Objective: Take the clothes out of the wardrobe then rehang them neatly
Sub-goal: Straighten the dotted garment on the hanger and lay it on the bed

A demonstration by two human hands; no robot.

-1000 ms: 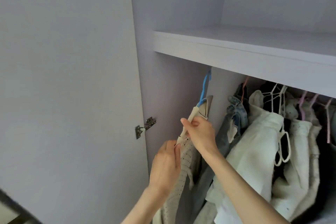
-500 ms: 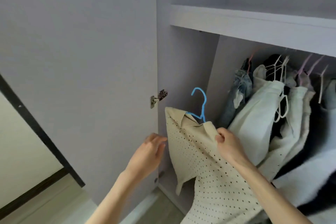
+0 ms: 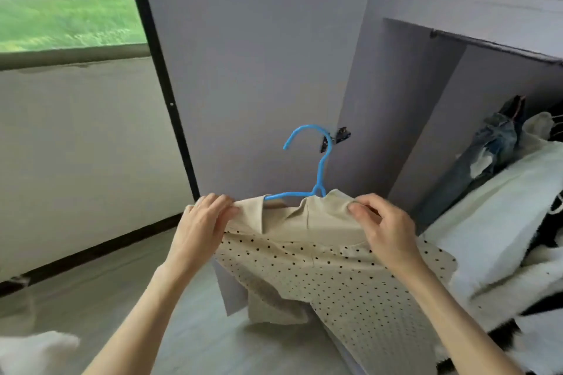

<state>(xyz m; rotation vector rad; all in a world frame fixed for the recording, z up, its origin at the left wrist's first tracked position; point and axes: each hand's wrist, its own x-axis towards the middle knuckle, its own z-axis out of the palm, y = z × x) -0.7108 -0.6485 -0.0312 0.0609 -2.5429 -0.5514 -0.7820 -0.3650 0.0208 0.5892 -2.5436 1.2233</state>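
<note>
We pinch beige dotted top (image 3: 335,268) at both shoulders: left hand (image 3: 202,222) on left shoulder, right hand (image 3: 385,230) on right, fingers curled over cloth. Blue hanger (image 3: 320,167) between hands, hook up, bar running hand to hand. Top held clear of wardrobe rail (image 3: 493,44); rail up-right, right hand nearer.
</note>
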